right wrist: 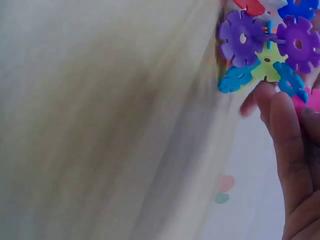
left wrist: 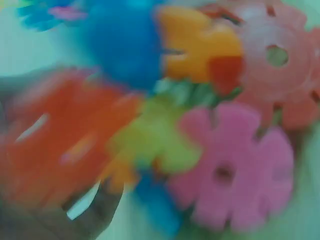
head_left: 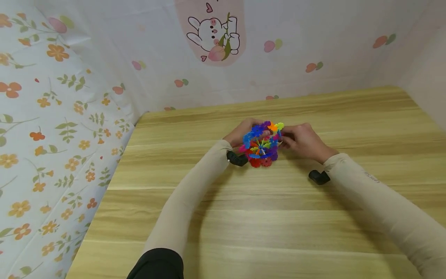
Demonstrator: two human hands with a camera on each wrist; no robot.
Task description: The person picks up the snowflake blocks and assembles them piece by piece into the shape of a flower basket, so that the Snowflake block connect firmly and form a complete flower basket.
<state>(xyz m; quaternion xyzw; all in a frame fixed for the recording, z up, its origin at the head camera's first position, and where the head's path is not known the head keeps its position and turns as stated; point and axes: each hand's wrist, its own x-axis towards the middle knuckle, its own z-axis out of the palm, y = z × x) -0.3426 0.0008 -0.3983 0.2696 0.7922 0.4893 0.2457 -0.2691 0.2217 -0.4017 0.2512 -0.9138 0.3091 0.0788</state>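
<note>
A rounded cluster of interlocking flower-shaped plastic discs (head_left: 256,152), in red, blue, purple, yellow and orange, is between the two hands. My left hand (head_left: 241,132) grips it from the left and behind, its fingers partly hidden by the discs. At the cluster's right edge my right hand (head_left: 304,142) pinches a piece with thumb and fingers. A pink disc (left wrist: 255,167) and a blurred red-orange disc (left wrist: 65,140) fill the left wrist view. Two purple discs (right wrist: 241,40) and a pink disc (right wrist: 312,100) show in the right wrist view, by the right fingers (right wrist: 286,135).
The wood-grain table (head_left: 244,224) stretches around the hands. A white cloth with a rabbit print (head_left: 216,35) hangs behind it, and a flowered cloth (head_left: 52,135) hangs at the left. Black wrist cameras (head_left: 318,177) sit below both wrists.
</note>
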